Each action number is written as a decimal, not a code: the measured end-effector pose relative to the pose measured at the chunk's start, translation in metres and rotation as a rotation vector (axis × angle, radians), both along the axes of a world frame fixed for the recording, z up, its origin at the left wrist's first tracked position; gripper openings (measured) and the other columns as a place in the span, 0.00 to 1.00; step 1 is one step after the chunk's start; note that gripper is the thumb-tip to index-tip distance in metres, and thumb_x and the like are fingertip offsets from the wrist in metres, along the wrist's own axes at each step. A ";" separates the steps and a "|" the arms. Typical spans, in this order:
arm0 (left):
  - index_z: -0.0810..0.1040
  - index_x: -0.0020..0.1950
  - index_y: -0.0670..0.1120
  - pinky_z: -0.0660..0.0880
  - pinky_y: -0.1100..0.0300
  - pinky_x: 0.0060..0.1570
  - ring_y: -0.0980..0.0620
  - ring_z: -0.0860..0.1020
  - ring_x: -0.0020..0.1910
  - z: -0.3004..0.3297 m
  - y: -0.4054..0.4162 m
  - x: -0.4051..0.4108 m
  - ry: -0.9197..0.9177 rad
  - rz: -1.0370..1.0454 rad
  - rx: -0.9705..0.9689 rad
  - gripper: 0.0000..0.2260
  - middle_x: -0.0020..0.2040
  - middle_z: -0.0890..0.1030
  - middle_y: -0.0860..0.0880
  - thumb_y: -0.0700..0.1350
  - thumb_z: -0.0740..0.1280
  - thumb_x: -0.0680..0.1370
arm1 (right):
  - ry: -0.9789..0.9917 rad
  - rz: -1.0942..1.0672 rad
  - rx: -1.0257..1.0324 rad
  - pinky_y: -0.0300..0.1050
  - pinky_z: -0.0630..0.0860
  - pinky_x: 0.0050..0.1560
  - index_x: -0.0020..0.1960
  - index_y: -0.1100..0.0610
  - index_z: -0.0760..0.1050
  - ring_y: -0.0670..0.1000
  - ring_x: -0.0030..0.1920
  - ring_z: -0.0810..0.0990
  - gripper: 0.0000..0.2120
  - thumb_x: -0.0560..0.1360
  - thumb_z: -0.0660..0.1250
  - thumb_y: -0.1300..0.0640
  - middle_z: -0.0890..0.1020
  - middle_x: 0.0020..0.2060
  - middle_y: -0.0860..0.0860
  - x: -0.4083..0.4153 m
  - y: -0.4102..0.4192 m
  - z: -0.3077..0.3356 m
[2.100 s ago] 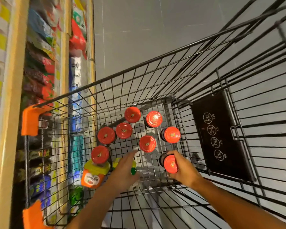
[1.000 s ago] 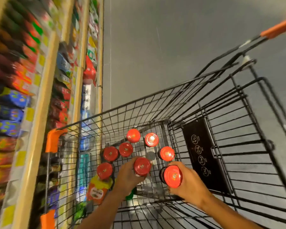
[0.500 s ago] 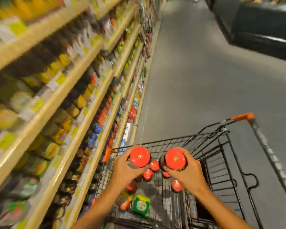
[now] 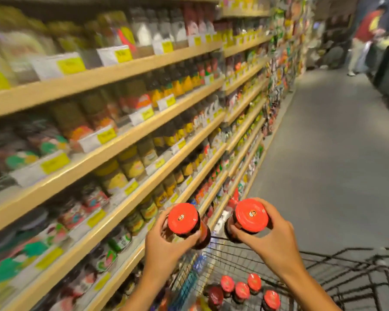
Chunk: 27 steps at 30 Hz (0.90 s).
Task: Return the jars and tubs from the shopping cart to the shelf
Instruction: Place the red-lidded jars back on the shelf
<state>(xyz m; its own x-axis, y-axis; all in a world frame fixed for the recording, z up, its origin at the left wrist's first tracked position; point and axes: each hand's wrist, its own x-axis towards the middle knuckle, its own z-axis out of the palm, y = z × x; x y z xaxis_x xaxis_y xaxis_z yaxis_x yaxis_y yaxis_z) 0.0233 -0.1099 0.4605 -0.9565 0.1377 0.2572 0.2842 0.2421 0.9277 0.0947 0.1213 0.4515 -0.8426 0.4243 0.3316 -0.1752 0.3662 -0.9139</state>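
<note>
Gripping one red-lidded jar each, both hands hover above the cart (image 4: 323, 263): the left hand (image 4: 164, 245) curls round the left jar (image 4: 184, 223), the right hand (image 4: 272, 241) round the right jar (image 4: 249, 217). Four more jars (image 4: 241, 289) stand in the cart. Left of the cart, the shelf (image 4: 112, 221) holds blurred goods.

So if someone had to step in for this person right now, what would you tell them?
Left hand grips one red-lidded jar; right hand grips another. Both jars are held above the shopping cart, next to the shelves on the left. Neither is on a shelf yet. Left to do: shelve these two, then the red-lidded jars in the cart.
</note>
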 end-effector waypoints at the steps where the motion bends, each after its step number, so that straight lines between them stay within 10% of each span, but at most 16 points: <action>1: 0.78 0.60 0.59 0.77 0.69 0.52 0.66 0.79 0.55 0.007 -0.013 0.001 0.014 0.025 0.006 0.32 0.55 0.82 0.63 0.52 0.85 0.59 | 0.009 0.032 0.015 0.25 0.74 0.48 0.58 0.41 0.77 0.36 0.50 0.82 0.32 0.57 0.84 0.46 0.83 0.49 0.34 -0.006 -0.010 0.007; 17: 0.74 0.60 0.67 0.69 0.81 0.51 0.72 0.76 0.57 0.071 -0.291 0.093 0.156 0.508 -0.127 0.35 0.56 0.79 0.72 0.60 0.81 0.55 | 0.125 0.589 0.177 0.41 0.79 0.50 0.57 0.40 0.76 0.40 0.50 0.82 0.30 0.58 0.82 0.42 0.82 0.49 0.35 -0.048 -0.267 0.091; 27: 0.74 0.66 0.63 0.71 0.74 0.59 0.68 0.76 0.61 0.081 -0.367 0.168 0.209 0.661 -0.199 0.34 0.61 0.77 0.70 0.60 0.81 0.62 | 0.197 0.858 0.201 0.28 0.75 0.51 0.60 0.33 0.70 0.33 0.55 0.78 0.32 0.60 0.80 0.40 0.77 0.54 0.28 -0.025 -0.373 0.097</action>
